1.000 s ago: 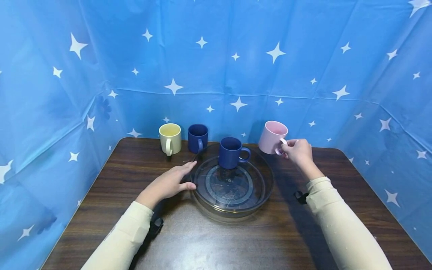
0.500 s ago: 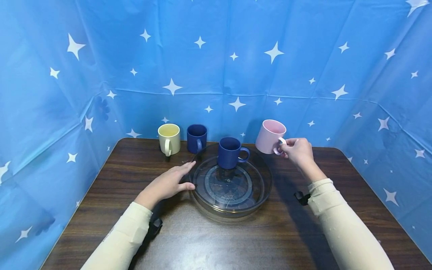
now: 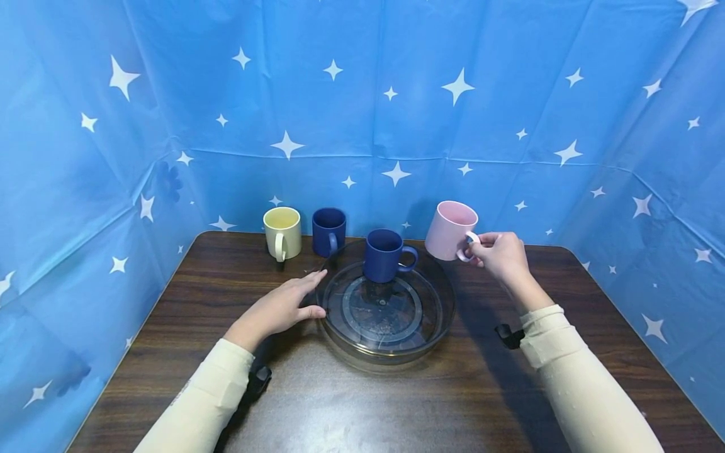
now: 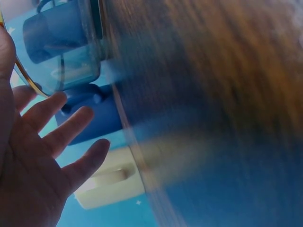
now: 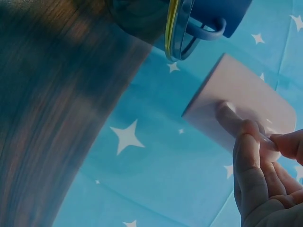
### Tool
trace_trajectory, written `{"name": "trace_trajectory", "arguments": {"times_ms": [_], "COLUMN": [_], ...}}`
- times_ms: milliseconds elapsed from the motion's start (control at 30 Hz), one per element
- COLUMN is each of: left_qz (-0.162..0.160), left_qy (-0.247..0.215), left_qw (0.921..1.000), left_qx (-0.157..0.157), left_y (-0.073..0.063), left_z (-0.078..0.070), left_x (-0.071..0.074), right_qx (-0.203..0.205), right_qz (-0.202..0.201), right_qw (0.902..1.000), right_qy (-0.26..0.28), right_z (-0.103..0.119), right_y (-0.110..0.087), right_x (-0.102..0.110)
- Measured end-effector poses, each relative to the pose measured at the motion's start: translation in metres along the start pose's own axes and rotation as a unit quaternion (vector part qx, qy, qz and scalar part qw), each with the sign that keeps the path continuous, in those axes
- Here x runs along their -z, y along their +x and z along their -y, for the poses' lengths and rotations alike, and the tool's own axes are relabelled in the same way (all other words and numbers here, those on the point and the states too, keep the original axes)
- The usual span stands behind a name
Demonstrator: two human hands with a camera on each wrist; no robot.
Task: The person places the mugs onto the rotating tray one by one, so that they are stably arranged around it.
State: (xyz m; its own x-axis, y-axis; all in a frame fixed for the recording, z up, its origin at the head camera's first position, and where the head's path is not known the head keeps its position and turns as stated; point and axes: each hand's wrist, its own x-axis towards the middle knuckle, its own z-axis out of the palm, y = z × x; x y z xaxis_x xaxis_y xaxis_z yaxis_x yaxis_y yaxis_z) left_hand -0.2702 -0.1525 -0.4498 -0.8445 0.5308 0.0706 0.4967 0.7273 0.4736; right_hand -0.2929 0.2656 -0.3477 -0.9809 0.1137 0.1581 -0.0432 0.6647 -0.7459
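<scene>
My right hand pinches the handle of a pink mug, which is tilted and raised above the table behind the right rim of a round glass dish. In the right wrist view the pink mug hangs apart from the dish, the fingers and thumb on its handle. A dark blue mug stands upright in the back part of the dish, handle to the right. At the dish's left rim my left hand lies with fingers spread; the left wrist view shows its fingers extended, holding nothing.
A yellow mug and a second blue mug stand at the back left of the dark wooden table, handles facing forward. A blue curtain with white stars encloses the table's back and sides.
The right hand has shifted the pink mug slightly left, closer to the dish and the blue mug in it. My left hand keeps its place at the rim.
</scene>
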Motion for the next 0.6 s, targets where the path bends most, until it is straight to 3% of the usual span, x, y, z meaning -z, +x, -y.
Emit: {"name": "trace_trajectory", "arguments": {"times_ms": [600], "left_qz": [0.006], "left_qy": [-0.007], "left_qw": [0.9999], "left_qx": [0.005], "left_y": [0.000], "left_z": [0.000], "left_x": [0.000], "right_qx": [0.006], "right_qz": [0.010], "right_qw": [0.9997], "right_qy": [0.022], "right_z": [0.001], "right_y": [-0.019], "right_x": [0.001]}}
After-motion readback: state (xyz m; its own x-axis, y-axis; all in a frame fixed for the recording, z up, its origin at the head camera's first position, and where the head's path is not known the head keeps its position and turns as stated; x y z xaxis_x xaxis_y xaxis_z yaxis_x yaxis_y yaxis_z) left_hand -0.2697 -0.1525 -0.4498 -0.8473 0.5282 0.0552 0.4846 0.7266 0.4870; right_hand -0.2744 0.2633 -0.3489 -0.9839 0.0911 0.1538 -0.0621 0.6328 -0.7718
